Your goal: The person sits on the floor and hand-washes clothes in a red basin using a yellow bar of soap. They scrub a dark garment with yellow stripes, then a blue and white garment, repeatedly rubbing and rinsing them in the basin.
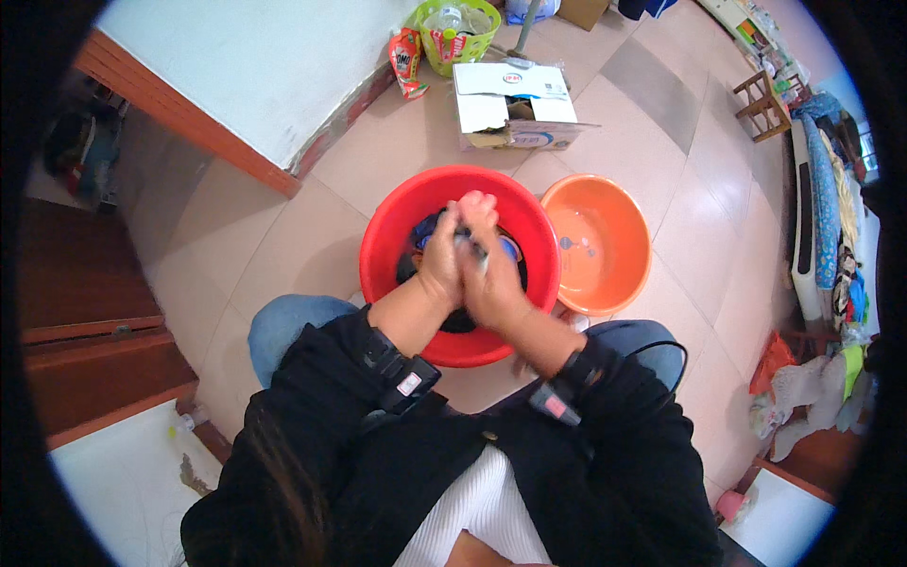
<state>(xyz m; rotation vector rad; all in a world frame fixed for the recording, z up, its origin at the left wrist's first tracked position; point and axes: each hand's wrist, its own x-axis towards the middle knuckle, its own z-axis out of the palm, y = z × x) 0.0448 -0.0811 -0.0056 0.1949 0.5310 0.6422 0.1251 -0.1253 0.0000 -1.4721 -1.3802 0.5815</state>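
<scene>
My left hand [441, 259] and my right hand [492, 276] are pressed together above a red plastic basin [382, 312] on the floor in front of me. Between them is a wad of dark cloth with a pale patch [471, 248], mostly hidden by my palms and blurred. Dark clothes [459, 323] and some blue fabric [509, 246] lie inside the basin under my hands. An orange plastic basin [602, 241] stands against the red one on the right, with a little printing on its inside.
Beyond the red basin sits a torn cardboard box [514, 106]. A green plastic basket [460, 53] holding bottles and an OMO detergent bag [406, 60] stand by the wall corner [290, 177]. A wooden stool [765, 106] and a cloth-covered bed or bench [825, 212] are at the right.
</scene>
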